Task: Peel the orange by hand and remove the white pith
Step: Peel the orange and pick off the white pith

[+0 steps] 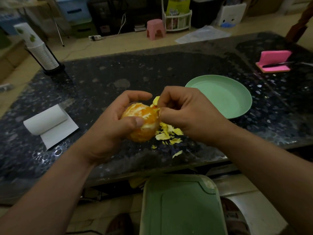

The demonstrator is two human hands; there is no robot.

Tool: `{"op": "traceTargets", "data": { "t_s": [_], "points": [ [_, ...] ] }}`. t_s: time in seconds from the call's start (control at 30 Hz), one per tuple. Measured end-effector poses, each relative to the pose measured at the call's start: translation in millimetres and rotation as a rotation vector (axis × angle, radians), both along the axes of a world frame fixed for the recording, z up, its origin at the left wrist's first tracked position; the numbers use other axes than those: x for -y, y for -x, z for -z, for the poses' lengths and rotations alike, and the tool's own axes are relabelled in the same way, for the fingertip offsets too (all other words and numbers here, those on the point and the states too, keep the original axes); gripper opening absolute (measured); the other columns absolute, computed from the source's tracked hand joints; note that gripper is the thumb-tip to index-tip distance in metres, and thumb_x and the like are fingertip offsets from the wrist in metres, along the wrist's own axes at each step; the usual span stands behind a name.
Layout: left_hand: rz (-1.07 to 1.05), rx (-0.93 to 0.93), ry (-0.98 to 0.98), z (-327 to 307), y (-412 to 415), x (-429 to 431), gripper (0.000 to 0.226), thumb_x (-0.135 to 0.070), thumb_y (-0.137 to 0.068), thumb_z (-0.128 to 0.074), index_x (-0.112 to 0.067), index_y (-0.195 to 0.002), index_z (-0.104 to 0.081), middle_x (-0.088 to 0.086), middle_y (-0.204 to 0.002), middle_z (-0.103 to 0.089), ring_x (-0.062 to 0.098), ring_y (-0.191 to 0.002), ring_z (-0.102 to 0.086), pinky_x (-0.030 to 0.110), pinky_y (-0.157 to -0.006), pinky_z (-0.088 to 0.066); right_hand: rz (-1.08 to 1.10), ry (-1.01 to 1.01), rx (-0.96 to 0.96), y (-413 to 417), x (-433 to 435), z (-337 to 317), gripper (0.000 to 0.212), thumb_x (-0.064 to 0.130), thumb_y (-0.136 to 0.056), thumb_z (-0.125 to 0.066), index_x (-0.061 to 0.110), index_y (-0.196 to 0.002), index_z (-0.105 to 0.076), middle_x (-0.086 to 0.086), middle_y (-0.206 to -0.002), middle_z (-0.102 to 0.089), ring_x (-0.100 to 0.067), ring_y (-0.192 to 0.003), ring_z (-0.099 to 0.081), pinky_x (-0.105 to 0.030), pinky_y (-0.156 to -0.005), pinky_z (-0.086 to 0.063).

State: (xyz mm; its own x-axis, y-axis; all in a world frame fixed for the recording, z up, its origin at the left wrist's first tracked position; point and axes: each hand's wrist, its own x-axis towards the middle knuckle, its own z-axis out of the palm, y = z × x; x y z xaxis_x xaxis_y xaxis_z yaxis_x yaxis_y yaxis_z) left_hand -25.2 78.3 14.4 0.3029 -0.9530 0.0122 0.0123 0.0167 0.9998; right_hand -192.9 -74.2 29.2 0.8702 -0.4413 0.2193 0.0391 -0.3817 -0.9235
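A peeled orange (pixel 144 119) with white pith streaks sits in my left hand (pixel 111 122), whose thumb and fingers curl around it above the dark table. My right hand (pixel 184 109) is at the orange's right side, thumb and fingers pinching a small strip of pith or peel (pixel 156 101) that is still attached. A pile of yellow peel scraps (pixel 167 134) lies on the table just below and right of the orange.
A green plate (pixel 237 99) stands to the right. A roll of white paper (pixel 49 121) lies at the left, a cup stack (pixel 40 51) at the far left, a pink sponge with a knife (pixel 274 63) at the far right. A green stool (pixel 179 206) is below the table edge.
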Motion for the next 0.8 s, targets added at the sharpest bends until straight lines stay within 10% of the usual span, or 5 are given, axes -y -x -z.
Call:
{"op": "traceTargets", "data": {
  "t_s": [0.57, 0.8],
  "points": [
    [0.022, -0.272, 0.069, -5.6, 0.1, -1.8, 0.067, -0.027, -0.071, -0.064, -0.018, -0.137, -0.064, 0.014, -0.115, -0.066, 0.03, -0.095, -0.071, 0.04, -0.072, -0.063, 0.071, -0.27, 0.039, -6.0, 6.7, 5.9, 0.016, -0.007, -0.093, -0.061, 0.006, -0.083, -0.064, -0.007, -0.069, -0.059, -0.01, -0.057, -0.049, -0.019, -0.053, -0.042],
    [0.016, -0.374, 0.086, -7.4, -3.4, -2.3, 0.088, -0.044, -0.059, -0.091, -0.01, -0.135, -0.062, 0.023, -0.127, -0.064, 0.034, -0.099, -0.068, 0.038, -0.069, -0.06, 0.202, -0.274, -0.032, -8.3, 23.1, 18.6, 0.015, 0.004, -0.097, -0.064, 0.012, -0.084, -0.066, -0.006, -0.074, -0.067, -0.008, -0.055, -0.055, -0.019, -0.05, -0.042]
  ]
}}
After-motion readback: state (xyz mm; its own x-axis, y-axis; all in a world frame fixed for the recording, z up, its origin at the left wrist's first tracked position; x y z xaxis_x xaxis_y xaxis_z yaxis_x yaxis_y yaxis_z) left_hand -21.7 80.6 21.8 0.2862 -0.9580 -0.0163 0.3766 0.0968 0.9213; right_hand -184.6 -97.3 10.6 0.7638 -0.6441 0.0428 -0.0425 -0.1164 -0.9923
